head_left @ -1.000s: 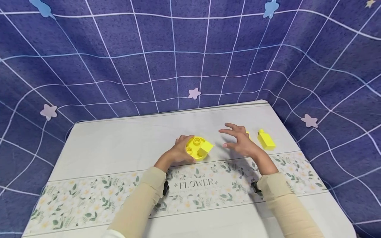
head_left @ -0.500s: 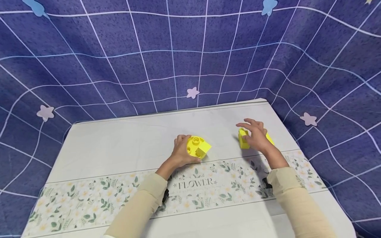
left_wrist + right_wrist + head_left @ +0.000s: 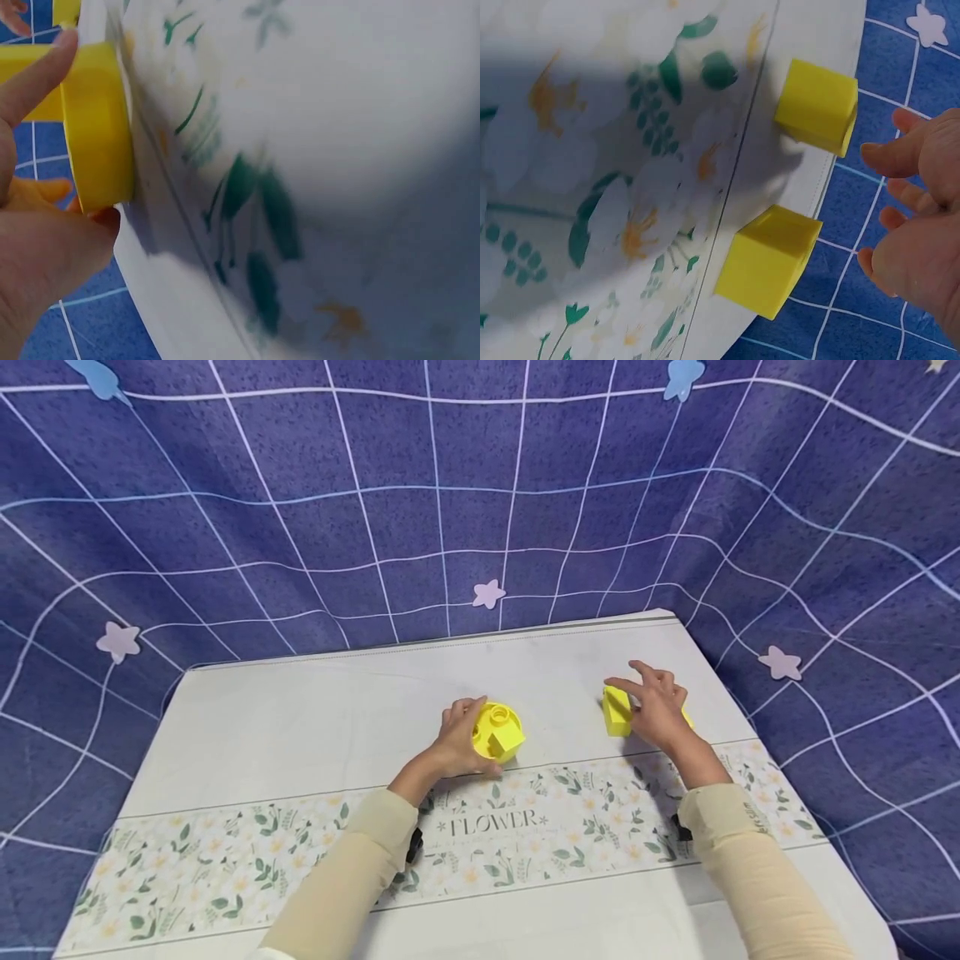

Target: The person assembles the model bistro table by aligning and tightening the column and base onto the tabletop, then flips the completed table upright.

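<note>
One table (image 3: pixel 315 718) underlies two sleeved arms (image 3: pixel 345 868), both reaching forward. Right hand (image 3: pixel 662 714): arched, fingers spread. Left hand (image 3: pixel 455 746): fingers and thumb pinching opposite edges of a yellow disc (image 3: pixel 101 127), mid-table. Two yellow blocks (image 3: pixel 769 259) lie beside the right hand; a yellow piece (image 3: pixel 507 741) stands on the disc.

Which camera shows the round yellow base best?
The head view: it shows the top of the round yellow base, partly covered by the left hand. Left wrist shows mainly its side, right wrist none of it.
</note>
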`<action>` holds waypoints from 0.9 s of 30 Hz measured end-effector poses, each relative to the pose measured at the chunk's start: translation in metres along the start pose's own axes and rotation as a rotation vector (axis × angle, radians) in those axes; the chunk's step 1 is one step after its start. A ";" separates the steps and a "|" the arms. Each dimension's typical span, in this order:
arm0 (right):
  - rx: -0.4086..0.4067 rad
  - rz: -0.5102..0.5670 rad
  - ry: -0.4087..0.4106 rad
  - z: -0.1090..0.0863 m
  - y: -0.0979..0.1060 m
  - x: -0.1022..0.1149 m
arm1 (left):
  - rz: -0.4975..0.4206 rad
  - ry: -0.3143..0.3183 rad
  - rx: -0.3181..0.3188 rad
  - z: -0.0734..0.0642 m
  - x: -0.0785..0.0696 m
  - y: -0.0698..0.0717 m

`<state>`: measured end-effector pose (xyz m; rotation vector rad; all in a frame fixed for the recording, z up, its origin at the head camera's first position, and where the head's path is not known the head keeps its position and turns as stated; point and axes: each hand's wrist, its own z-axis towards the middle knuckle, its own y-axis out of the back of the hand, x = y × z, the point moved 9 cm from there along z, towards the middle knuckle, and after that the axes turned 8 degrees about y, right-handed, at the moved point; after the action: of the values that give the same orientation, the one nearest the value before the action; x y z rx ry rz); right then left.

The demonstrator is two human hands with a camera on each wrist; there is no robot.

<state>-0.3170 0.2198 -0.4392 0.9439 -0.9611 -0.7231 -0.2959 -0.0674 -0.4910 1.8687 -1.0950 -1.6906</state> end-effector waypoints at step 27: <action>0.104 -0.129 0.085 -0.013 -0.034 0.008 | 0.065 -0.046 -0.070 0.001 -0.001 0.000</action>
<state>-0.3053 0.2024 -0.4707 1.1277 -0.8754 -0.7404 -0.2968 -0.0665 -0.4901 1.7407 -1.0877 -1.7206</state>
